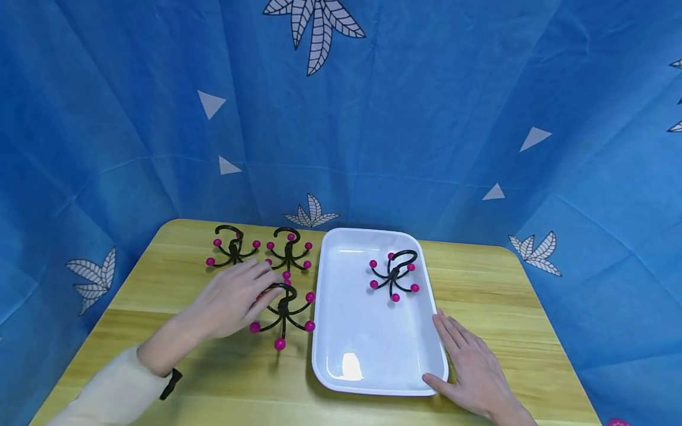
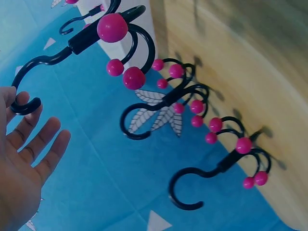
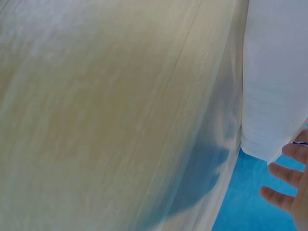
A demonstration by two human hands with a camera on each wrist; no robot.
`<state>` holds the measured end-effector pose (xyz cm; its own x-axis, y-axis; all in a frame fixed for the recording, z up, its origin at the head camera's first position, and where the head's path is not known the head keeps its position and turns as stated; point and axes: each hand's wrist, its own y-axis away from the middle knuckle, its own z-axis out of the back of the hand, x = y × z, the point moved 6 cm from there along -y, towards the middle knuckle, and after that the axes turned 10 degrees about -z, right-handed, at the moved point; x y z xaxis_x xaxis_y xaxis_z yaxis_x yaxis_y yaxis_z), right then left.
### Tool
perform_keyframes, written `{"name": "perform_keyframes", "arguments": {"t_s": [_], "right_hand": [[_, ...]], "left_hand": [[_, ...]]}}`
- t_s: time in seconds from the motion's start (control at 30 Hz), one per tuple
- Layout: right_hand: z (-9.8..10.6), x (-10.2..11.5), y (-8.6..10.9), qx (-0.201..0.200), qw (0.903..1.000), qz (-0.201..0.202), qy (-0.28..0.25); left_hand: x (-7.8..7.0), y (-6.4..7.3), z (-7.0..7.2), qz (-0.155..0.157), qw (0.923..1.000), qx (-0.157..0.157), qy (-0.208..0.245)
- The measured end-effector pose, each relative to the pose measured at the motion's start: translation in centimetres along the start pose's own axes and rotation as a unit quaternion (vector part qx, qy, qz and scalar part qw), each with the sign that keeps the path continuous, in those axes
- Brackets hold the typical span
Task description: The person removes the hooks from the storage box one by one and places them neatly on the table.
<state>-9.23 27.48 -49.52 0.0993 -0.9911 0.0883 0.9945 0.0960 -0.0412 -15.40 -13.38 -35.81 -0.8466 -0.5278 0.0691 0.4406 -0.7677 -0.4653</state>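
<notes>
Black wire is forming the body of a hook hanger (image 1: 283, 307) with pink balls on its arm ends, and this item is standing just left of the white tray (image 1: 367, 349). The left hand (image 1: 234, 299) is pinching the curved end of its hook between thumb and forefinger — the left wrist view is showing the other three fingers spreading apart. Whether the lowest balls are touching the counter (image 1: 479, 281) cannot be told.

The right hand (image 1: 474, 370) is lying open at the tray's near right corner, with fingers extending along the outer side and the thumb reaching over the rim; it is gripping nothing. The right wrist view is catching only its fingertips beside the tray wall.

A second hanger (image 1: 393, 274) of the same pattern is sitting inside the tray, toward the far right, its hook pointing upward. Two more, the far-left hanger (image 1: 234, 251) and the middle hanger (image 1: 288, 252), are standing side by side on the wooden surface beyond the left hand — both well upright. Blue cloth (image 1: 426, 106) with leaf and triangle prints is hanging behind, and a pale sleeve (image 1: 114, 387) is covering the left forearm.
</notes>
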Motion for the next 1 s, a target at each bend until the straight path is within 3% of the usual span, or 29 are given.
{"name": "perform_keyframes", "arguments": {"t_s": [0.27, 0.47, 1.0], "right_hand": [[0.1, 0.0, -0.1, -0.002, 1.0, -0.006, 0.002], [0.2, 0.0, 0.0, -0.006, 1.0, -0.004, 0.002], [0.2, 0.0, 0.1, -0.004, 1.0, -0.004, -0.002]], "left_hand": [[0.7, 1.3, -1.5, 0.02, 0.9995, 0.02, 0.014], [0.9, 2.0, -2.7, 0.018, 0.9994, 0.025, 0.016], [1.4, 2.7, -4.4, 0.019, 0.999, 0.033, 0.023]]}}
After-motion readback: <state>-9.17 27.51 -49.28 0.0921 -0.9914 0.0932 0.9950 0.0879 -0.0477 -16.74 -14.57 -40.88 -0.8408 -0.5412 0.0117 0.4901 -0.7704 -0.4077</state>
